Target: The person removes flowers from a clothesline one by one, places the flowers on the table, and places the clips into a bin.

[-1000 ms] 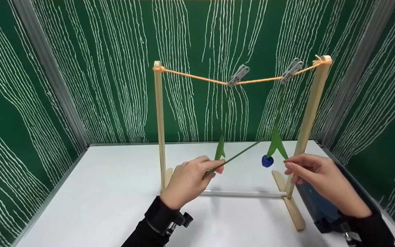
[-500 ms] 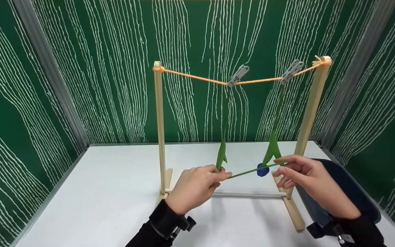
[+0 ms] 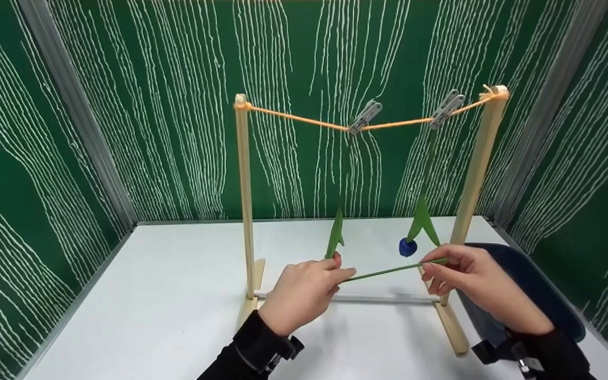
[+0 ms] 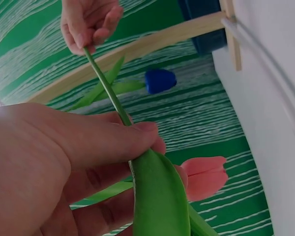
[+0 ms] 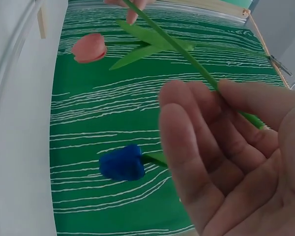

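Note:
My left hand point(image 3: 301, 293) pinches a green artificial flower stem point(image 3: 383, 273) near its broad leaf point(image 4: 160, 196); this flower's bloom is out of sight. At the stem's other end, my right hand point(image 3: 470, 277) pinches it between thumb and fingers. Behind the hands, two artificial tulips hang upside down from an orange string point(image 3: 298, 117). One has a blue bloom point(image 3: 408, 247), the other a pink bloom point(image 5: 89, 47), mostly hidden by the left hand in the head view. Grey clothespins point(image 3: 366, 116) fasten their stems to the string.
The string runs between two wooden posts point(image 3: 245, 200) on wooden feet, joined low down by a white rod point(image 3: 388, 298). Right of the frame stands a dark blue bin point(image 3: 531, 295). Green walls with white lines surround the white table point(image 3: 177, 274).
The held stem has swung down from a steep slant to nearly level. My right hand has left the blue tulip's leaf and now pinches the stem's end. The blue tulip swayed.

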